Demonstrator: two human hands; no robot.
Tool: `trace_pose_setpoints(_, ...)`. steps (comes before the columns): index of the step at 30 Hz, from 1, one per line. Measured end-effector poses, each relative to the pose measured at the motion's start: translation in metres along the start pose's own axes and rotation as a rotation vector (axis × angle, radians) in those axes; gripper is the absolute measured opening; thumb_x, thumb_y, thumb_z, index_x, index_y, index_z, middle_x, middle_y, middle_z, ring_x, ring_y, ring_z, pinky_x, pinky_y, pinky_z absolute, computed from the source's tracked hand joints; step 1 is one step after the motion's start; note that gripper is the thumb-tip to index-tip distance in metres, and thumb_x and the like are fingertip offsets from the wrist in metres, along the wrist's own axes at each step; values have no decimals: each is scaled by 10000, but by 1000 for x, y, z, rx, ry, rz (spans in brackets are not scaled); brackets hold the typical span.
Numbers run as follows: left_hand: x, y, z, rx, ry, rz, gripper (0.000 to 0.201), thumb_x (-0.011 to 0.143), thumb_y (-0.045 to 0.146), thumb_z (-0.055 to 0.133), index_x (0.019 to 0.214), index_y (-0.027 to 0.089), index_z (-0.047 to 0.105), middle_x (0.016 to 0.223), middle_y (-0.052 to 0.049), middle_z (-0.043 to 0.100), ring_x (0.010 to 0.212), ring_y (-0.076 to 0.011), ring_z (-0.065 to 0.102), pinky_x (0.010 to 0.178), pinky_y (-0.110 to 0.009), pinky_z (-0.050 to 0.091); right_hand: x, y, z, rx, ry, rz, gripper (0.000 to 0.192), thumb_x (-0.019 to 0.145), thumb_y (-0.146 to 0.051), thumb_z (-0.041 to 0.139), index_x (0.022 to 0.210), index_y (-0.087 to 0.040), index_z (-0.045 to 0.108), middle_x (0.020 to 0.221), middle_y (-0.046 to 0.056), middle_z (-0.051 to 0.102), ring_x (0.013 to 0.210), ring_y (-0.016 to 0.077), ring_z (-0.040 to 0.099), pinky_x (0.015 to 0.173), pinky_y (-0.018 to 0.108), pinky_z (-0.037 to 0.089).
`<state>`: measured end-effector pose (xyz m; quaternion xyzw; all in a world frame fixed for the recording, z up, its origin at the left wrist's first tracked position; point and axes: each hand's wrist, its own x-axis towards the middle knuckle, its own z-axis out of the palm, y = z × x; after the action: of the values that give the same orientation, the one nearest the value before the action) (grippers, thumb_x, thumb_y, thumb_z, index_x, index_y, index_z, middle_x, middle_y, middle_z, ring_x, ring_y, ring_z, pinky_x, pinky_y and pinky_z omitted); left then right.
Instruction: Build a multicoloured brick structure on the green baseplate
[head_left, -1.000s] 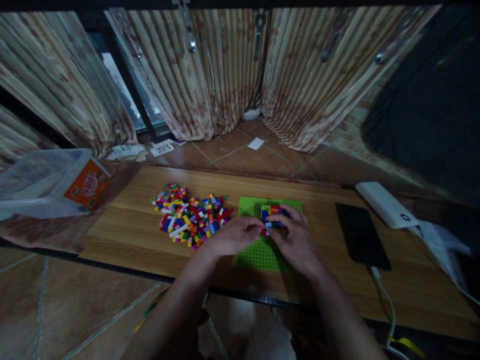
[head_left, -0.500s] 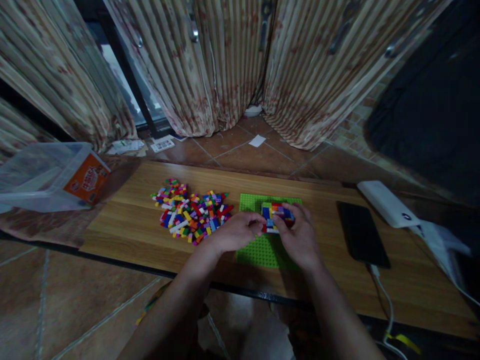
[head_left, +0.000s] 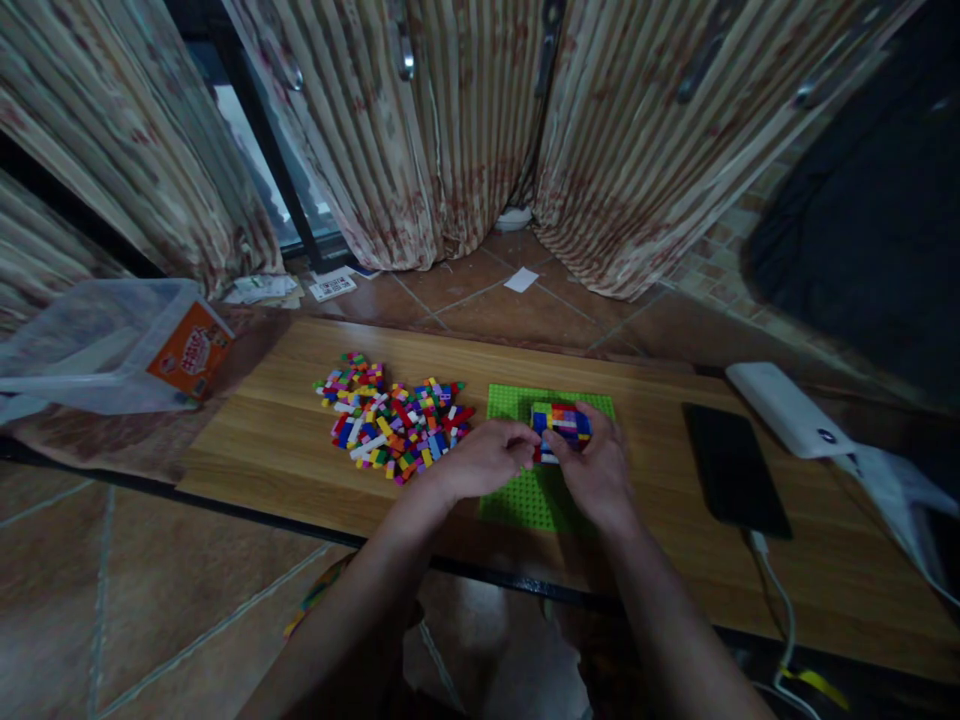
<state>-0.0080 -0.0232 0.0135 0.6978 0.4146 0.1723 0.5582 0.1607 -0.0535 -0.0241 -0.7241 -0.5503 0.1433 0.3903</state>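
A small multicoloured brick block [head_left: 561,422] stands on a green studded baseplate [head_left: 511,499] on a low wooden table [head_left: 262,440]. My right hand [head_left: 597,472] wraps the block's right and near sides. The fingertips of my left hand [head_left: 480,464] pinch at the block's left edge. Whether a loose brick sits between those fingertips is hidden. A heap of small loose coloured bricks [head_left: 394,420] lies on the table just left of the baseplate.
A black phone [head_left: 735,465] with a cable and a white power bank [head_left: 787,408] lie to the right. A clear plastic tub [head_left: 112,345] with an orange label lies tipped at the far left. Striped curtains [head_left: 450,130] hang behind, over tiled floor.
The view has shifted slightly, and both hands stay at the block. My right hand has slid from covering the block's top to its right side, leaving more of the top showing.
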Motion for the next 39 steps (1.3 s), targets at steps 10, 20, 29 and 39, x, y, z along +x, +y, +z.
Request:
trace_pose_setpoints(10,-8,-8,-15,13,37,-19,360,862,239,443,1117,113,663,819,-46,693,681,-137,609,637,-233,478,2,13,0,17,-49,22,717,734,-603,603,1281,-143,552,1193,171,606,1104,325,552,983,506,403)
trace_pose_setpoints(20,-46,-30,-97,298,522,-40,268,820,172,461,862,123,721,685,-7,645,650,-127,559,608,-204,432,3,6,-17,-12,8,201,788,783,-676,533,1324,-103,536,1251,210,611,1122,349,589,968,503,431)
trace_pose_setpoints(29,-48,-35,-97,508,495,-160,319,690,89,549,899,188,768,771,-11,728,717,-155,636,668,-218,467,4,-6,-17,0,98,213,651,814,-543,551,1252,-64,605,1170,221,660,1044,358,633,905,499,469)
trace_pose_setpoints(39,-42,-21,-81,780,392,-209,286,710,150,607,945,225,753,914,-52,745,874,-214,678,775,-274,496,3,-4,-21,68,113,224,605,804,-536,577,1220,-98,632,1103,183,680,952,326,657,868,504,490)
